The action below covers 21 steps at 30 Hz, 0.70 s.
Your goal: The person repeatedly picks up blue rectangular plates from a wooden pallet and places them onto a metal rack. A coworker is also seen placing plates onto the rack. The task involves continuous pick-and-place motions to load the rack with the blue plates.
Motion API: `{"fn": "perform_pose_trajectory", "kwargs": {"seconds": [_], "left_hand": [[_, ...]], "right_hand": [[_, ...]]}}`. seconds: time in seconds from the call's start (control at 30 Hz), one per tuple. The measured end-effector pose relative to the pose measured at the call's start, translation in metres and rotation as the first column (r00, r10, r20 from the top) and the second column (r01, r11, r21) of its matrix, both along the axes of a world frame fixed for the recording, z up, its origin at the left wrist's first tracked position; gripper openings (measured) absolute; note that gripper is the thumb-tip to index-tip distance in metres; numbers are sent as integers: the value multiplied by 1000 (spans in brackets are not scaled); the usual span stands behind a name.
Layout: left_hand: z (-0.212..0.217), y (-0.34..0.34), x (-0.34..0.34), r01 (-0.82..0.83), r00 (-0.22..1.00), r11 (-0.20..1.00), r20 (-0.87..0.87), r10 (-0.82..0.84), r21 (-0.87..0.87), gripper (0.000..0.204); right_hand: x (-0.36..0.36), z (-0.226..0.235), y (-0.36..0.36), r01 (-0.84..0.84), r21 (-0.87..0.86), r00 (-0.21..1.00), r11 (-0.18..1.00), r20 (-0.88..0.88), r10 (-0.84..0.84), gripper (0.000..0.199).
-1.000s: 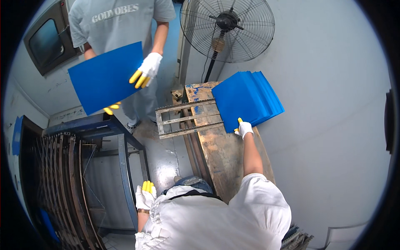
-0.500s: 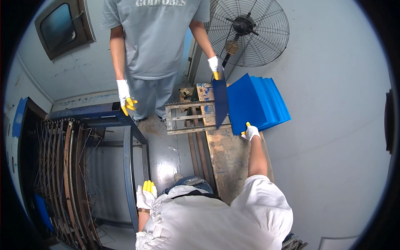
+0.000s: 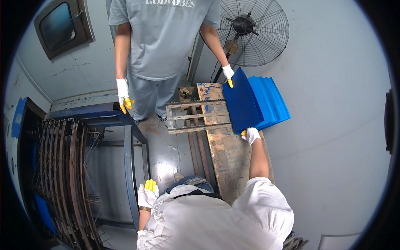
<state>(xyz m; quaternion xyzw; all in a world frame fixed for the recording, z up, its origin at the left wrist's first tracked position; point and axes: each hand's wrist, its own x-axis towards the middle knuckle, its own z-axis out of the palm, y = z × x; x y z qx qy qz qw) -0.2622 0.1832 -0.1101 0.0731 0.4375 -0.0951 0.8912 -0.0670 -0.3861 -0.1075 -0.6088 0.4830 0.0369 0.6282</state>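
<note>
Stained wooden bench (image 3: 227,162), one metal frame (image 3: 183,117) overhanging its edge, right hand (image 3: 252,135) touching blue rectangular sheets (image 3: 246,104), grip unclear, left hand (image 3: 148,195) hanging empty.

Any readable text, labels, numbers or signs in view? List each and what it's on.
Co-worker's grey shirt: white capital letters across the chest, near the picture's top edge; wording withheld.
Below them: possibly a finer line, too small to read.
Blue sheets, fan, wooden bench: no lettering I can make out.
</note>
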Motion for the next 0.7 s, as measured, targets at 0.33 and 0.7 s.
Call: {"fn": "perform_pose_trajectory", "kwargs": {"seconds": [0.33, 0.7], "left_hand": [[0, 21, -15, -24, 1000, 999, -19, 24, -35, 36], [-2, 73, -67, -100, 984, 995, 147, 101, -14, 40]], "right_hand": [[-37, 2, 14, 85, 23, 996, 996, -5, -85, 12], [-54, 10, 252, -697, 324, 677, 640, 1, 736, 39]]}}
